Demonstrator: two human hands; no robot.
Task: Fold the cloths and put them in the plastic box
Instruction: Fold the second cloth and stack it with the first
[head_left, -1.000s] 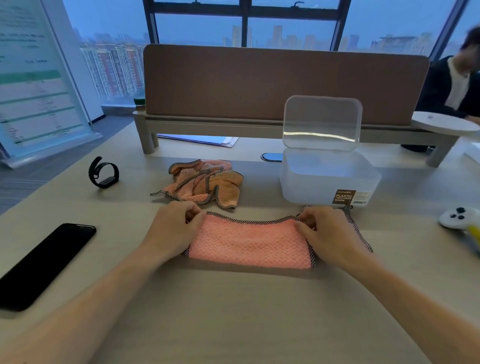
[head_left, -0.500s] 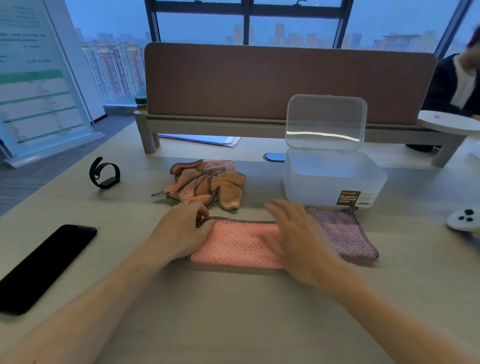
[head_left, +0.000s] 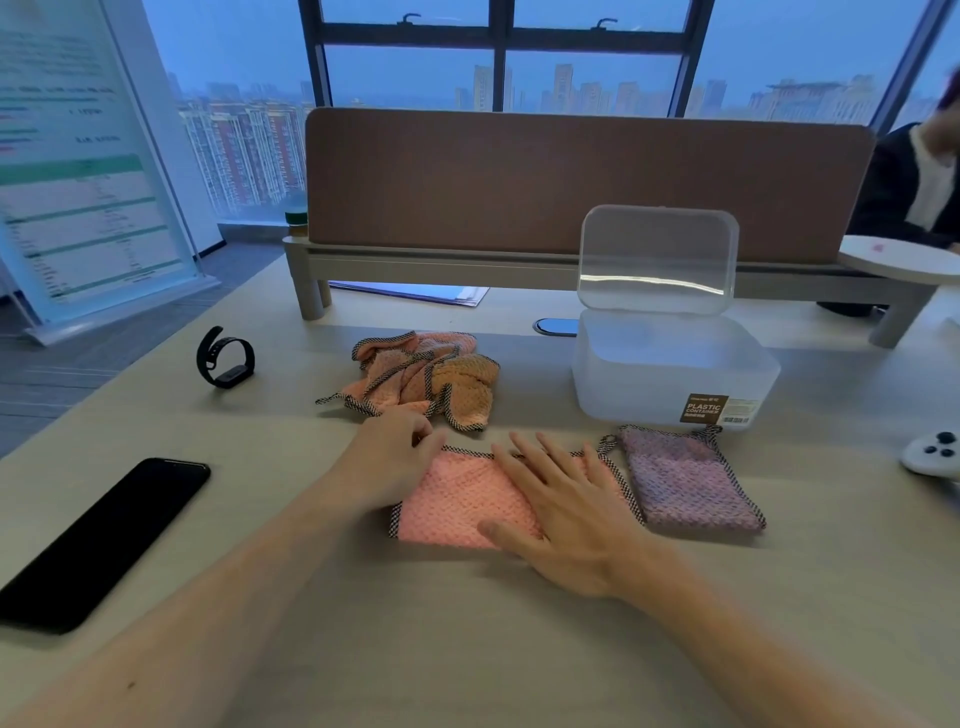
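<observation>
Dial: centred on the pink cloth, 12 o'clock pointing away from the person.
Pink cloth (head_left: 457, 506): folded into a rectangle with checked trim, lying flat on the tabletop (head_left: 467, 649) under both hands.
Left hand (head_left: 387, 462): at the cloth's 10 o'clock corner, fingers (head_left: 418, 434) curled in and grasping the trim there.
Right hand (head_left: 566, 517): laid palm down over the cloth's 3 o'clock half, fingers (head_left: 524, 457) straight and spread, released, pressing the fabric flat.
Purple cloth (head_left: 685, 483): folded, at 3 o'clock, just beside the pink one with their trims meeting.
Orange cloths (head_left: 421, 382): a crumpled, unfolded heap at 12 o'clock, near the left hand.
Plastic box (head_left: 670, 374): translucent, at 1 o'clock, just beyond the purple cloth; its lid (head_left: 657, 260) stands raised at the far side, and a brown label faces the person. I cannot tell what is inside.
Phone (head_left: 98, 540): dark, face up, at 9 o'clock, well apart.
Wristband (head_left: 226, 358): black, on its edge, at 10 o'clock.
White controller (head_left: 932, 460): at 3 o'clock, at the frame's border.
</observation>
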